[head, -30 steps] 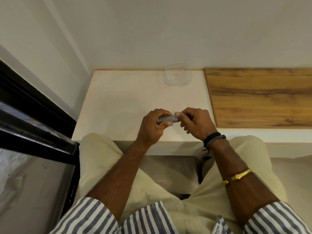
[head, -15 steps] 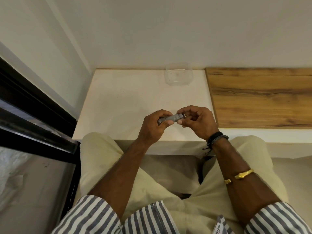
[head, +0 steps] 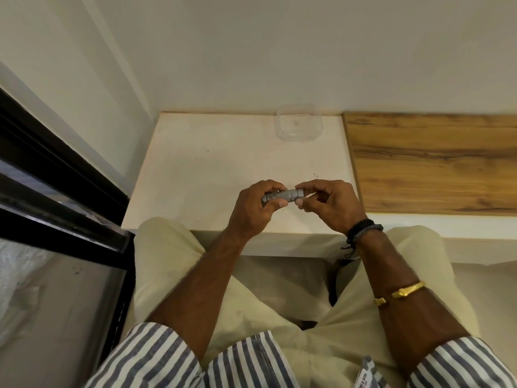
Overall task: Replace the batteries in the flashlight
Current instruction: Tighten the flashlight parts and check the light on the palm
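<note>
Plain pale wall ahead of you, meeting a white matte tabletop (head: 212, 175) set into a corner; a black-framed glass panel (head: 56, 191) runs along your left. To the right, the white surface butts against a brown wood-grain board (head: 430, 163), edges touching.

You sit with your knees under the front edge, in cream trousers and rolled blue-and-white striped sleeves.

The small grey metal cylindrical flashlight (head: 282, 195) is held in the air just above the tabletop's near half, between both hands. Its long axis lies close to level, running left to right across your view, the right end tilted slightly up and away. Which end is the head you cannot tell; both ends are covered by fingers.

Your left hand (head: 251, 211) wraps the left part of the barrel, its grip closed around it with the thumb pressed on the near side. Your right hand (head: 330, 203) pinches the right end between thumb and forefinger, the other fingers curled loosely. Black cord bracelets sit at the right wrist, a gold bangle farther up the forearm.

At the back of the tabletop, near the wall, stands a clear square plastic container (head: 298, 125), upright and open-topped, well apart from your hands. Nothing shows inside it beyond a faint mark on its base.
</note>
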